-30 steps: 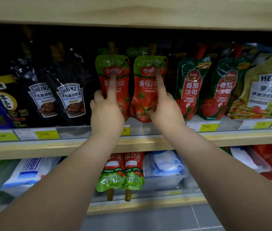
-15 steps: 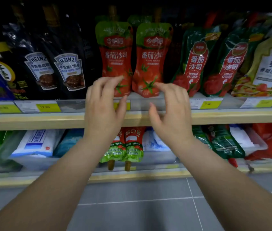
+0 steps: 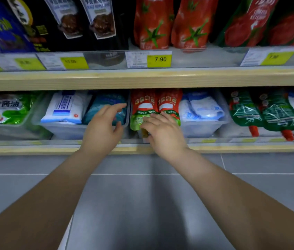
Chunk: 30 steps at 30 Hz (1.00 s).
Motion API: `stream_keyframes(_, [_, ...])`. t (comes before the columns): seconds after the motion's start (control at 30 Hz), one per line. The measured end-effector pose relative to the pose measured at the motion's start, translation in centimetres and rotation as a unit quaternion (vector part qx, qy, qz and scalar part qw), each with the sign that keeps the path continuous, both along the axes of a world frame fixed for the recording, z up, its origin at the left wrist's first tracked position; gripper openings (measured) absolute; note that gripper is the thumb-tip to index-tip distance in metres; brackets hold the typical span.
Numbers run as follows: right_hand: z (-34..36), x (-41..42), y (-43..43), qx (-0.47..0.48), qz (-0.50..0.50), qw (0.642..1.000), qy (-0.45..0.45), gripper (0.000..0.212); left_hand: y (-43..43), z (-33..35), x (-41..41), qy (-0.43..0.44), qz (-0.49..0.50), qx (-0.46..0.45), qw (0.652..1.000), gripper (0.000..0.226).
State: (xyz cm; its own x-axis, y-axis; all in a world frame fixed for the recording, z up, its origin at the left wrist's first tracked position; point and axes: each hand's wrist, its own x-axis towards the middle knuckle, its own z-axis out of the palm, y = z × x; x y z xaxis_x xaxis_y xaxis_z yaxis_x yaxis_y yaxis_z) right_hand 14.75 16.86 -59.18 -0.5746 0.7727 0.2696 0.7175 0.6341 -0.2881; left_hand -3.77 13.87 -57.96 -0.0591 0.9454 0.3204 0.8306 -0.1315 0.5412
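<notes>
Two red-and-green ketchup pouches (image 3: 143, 107) lie upside down, side by side, on the lower shelf, spouts toward me. My right hand (image 3: 162, 131) covers their green lower ends, fingers spread and touching them. My left hand (image 3: 104, 125) hovers just left of the pouches in front of a clear bin, fingers loosely extended and holding nothing. Two upright red tomato ketchup pouches (image 3: 153, 24) stand on the upper shelf above.
Wooden shelf edge (image 3: 142, 78) carries yellow price tags (image 3: 158, 59). Black Heinz sauce pouches (image 3: 81, 17) stand upper left. Clear bins (image 3: 66, 130) hold white and blue bags. Green pouches (image 3: 267, 112) lie at lower right. Grey tiled floor (image 3: 142, 195) is below.
Both hands left the upright ketchup pouches on the upper shelf and dropped to the lower shelf. My view tilted down. The right hand now touches the upside-down pouches.
</notes>
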Motion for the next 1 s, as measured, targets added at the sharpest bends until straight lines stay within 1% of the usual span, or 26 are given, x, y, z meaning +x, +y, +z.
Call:
stream_keyframes(0.13, [0.3, 0.4, -0.2, -0.011, -0.013, 0.995, 0.093, 0.033, 0.0, -0.4, -0.3, -0.042, -0.038, -0.042, 0.998, 0.068])
stream_keyframes(0.23, [1.9, 0.7, -0.2, -0.010, -0.006, 0.983, 0.181, 0.026, 0.2, -0.3, 0.1, -0.045, -0.059, -0.033, 0.997, 0.071])
stream_keyframes(0.3, [3.2, 0.8, -0.2, -0.036, -0.007, 0.972, 0.234, 0.025, 0.5, 0.1, 0.8, -0.053, -0.065, -0.002, 0.996, 0.065])
stream_keyframes(0.43, [5.2, 1.3, -0.7, -0.087, -0.026, 0.947, 0.307, 0.027, 0.8, 1.5, 2.7, -0.087, -0.060, 0.077, 0.991, 0.041])
stream_keyframes(0.53, [5.8, 1.5, -1.0, -0.103, -0.033, 0.926, 0.361, 0.032, 0.7, 2.4, 3.5, -0.101, -0.053, 0.101, 0.988, 0.031])
stream_keyframes(0.6, [5.5, 1.8, -0.9, -0.123, -0.056, 0.913, 0.385, 0.044, 0.7, 3.0, 4.0, -0.097, -0.039, 0.108, 0.989, 0.028])
stream_keyframes(0.67, [4.9, 2.2, -0.7, -0.174, -0.091, 0.895, 0.401, 0.065, 0.9, 3.9, 4.4, -0.104, -0.031, 0.122, 0.987, 0.024])
stream_keyframes(0.73, [4.4, 2.3, -0.5, -0.206, -0.110, 0.891, 0.389, 0.079, 1.1, 4.9, 4.8, -0.106, -0.017, 0.143, 0.984, 0.019])
stream_keyframes(0.8, [4.2, 2.1, -0.3, -0.208, -0.107, 0.893, 0.386, 0.079, 1.4, 5.9, 5.3, -0.116, -0.006, 0.155, 0.981, 0.019])
stream_keyframes(0.9, [4.5, 1.6, 0.2, -0.215, -0.117, 0.878, 0.412, 0.075, 1.6, 7.5, 6.2, -0.176, 0.001, 0.136, 0.975, 0.022])
stream_keyframes(1.0, [5.0, 1.5, 0.4, -0.232, -0.121, 0.860, 0.438, 0.071, 1.9, 9.4, 7.1, -0.234, -0.003, 0.118, 0.965, 0.019])
